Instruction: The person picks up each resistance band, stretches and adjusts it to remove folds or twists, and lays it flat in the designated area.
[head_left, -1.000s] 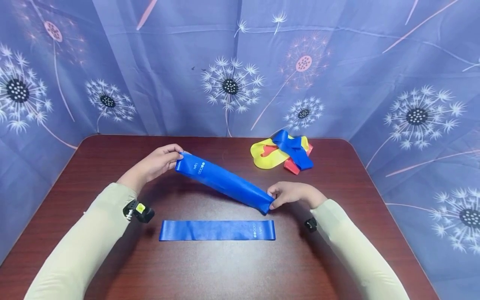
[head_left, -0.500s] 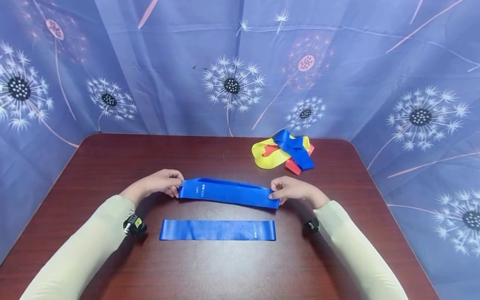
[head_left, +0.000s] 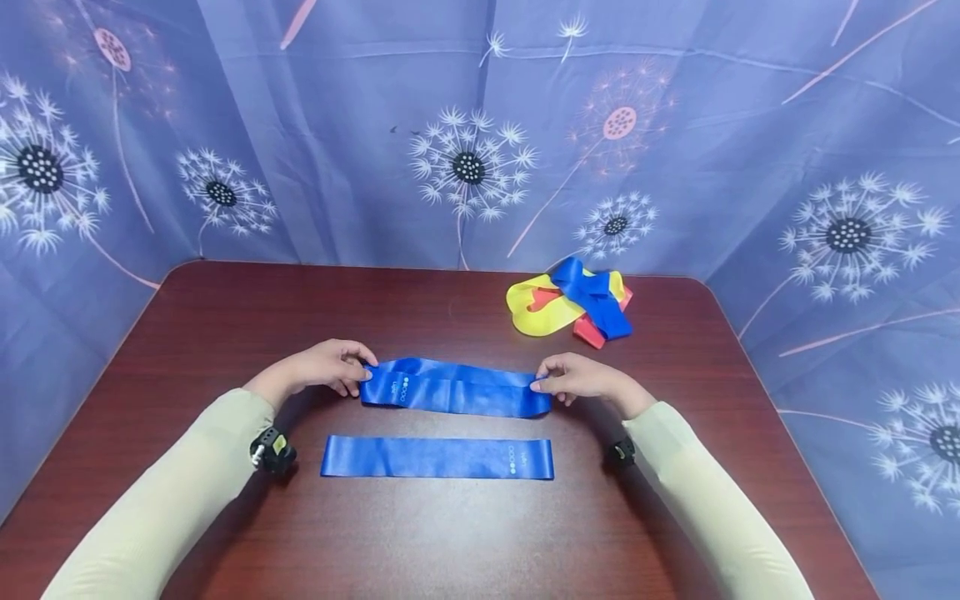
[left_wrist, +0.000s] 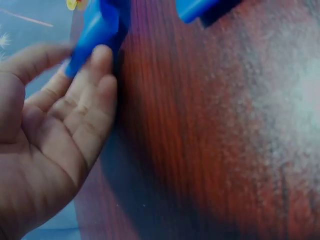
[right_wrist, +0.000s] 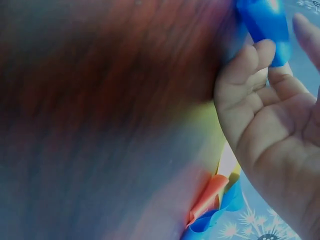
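Observation:
A blue loop resistance band (head_left: 457, 398) with "Light" and small circles printed on it spans the space between the two hands, low over the table. Its loop gapes along the upper side, and it looks slightly slack. My left hand (head_left: 322, 367) pinches the left end between thumb and fingers. At the right end, my right hand (head_left: 588, 379) has thumb and fingertips on the band. In the right wrist view the thumb (right_wrist: 307, 37) shows a little apart from the blue end. Nearer the body, a second blue band (head_left: 435, 457) lies flat, roughly parallel to the first.
Toward the back right of the brown table (head_left: 465, 542) lies a loose pile of bands: a yellow band (head_left: 536, 317), a red band (head_left: 589, 332) and a blue band (head_left: 600, 304). A dandelion-print curtain (head_left: 337, 150) encloses the table's back and sides.
The left hand has come down and nearer the body, so the slanted band now runs nearly level. Most recently the band has slackened, the hands have drawn slightly together, and its loop gapes wider.

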